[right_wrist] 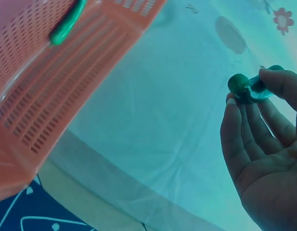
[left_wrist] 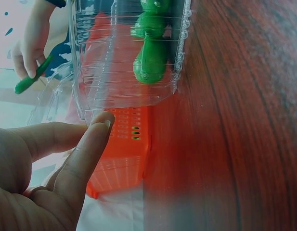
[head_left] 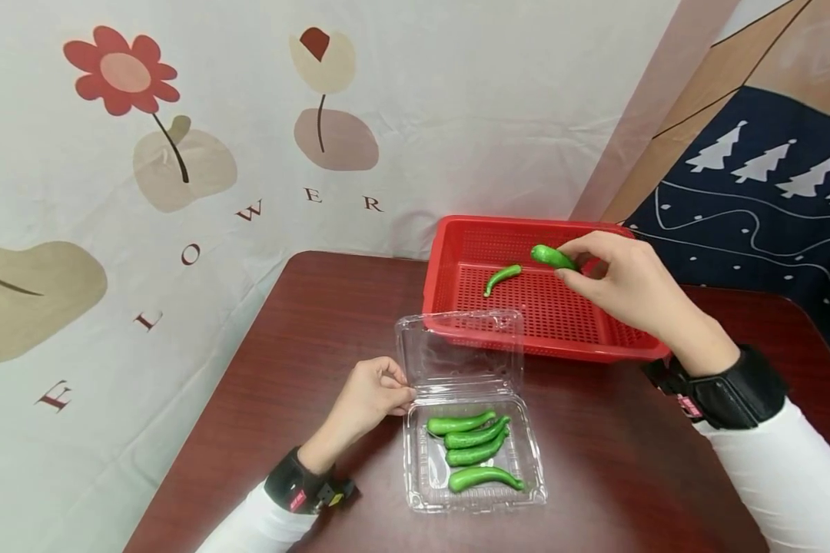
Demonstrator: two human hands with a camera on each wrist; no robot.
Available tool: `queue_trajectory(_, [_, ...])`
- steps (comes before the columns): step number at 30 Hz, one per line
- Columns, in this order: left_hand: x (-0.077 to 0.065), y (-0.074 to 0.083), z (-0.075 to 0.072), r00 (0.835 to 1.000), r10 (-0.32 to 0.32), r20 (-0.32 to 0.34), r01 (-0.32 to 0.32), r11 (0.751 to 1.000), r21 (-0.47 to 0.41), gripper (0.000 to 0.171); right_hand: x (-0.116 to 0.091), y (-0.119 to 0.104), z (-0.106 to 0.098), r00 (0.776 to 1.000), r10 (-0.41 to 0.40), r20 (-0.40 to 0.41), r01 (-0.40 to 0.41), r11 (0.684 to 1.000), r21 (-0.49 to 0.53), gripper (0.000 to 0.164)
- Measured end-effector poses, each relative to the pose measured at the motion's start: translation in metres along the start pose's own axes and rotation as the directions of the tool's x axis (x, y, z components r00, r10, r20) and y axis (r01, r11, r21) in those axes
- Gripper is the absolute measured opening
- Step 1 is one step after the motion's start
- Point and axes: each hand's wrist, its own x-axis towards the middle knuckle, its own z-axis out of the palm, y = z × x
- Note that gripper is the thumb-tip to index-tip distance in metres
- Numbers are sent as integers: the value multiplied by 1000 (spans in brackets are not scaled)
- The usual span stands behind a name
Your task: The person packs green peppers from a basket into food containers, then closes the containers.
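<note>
Above the red basket (head_left: 449, 253), my right hand (head_left: 622, 276) pinches a green pepper (head_left: 549, 256) between thumb and fingers. The right wrist view shows the same pepper (right_wrist: 242, 86) at the fingertips. One more green pepper (head_left: 502, 279) lies in the basket. With thumb and forefinger, my left hand (head_left: 373, 392) pinches the clear plastic clamshell box (head_left: 415, 491) at its left side near the hinge. Its lid (head_left: 456, 353) stands raised against the basket's front. Several green peppers (head_left: 476, 434) lie side by side in the box's base.
A dark red-brown wooden table (head_left: 304, 330) carries the box and basket. Behind it hangs a white cloth (head_left: 491, 100) printed with flowers and letters. At right is a dark blue cloth (head_left: 754, 207) with white trees. Black bands (head_left: 740, 388) sit on both wrists.
</note>
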Motion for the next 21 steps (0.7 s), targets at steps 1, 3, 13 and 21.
queue_trajectory(1, [0,0,0,1000,1,-1,-1,1000,3,18,-3,-2,1,1000,-12,-8,12,1000,2,33])
queue_trajectory(3, [0,1,0,1000,0,-2,0,1000,5,19,-9,-7,4,999,-38,-19,38,999,11,35])
queue_trajectory(13, [-1,4,0,1000,-20,-9,20,1000,5,19,-38,-26,28,986,-161,-41,164,983,79,46])
queue_trajectory(21, [0,3,0,1000,-26,-7,26,1000,-13,19,-57,-44,60,963,-263,57,255,959,120,44])
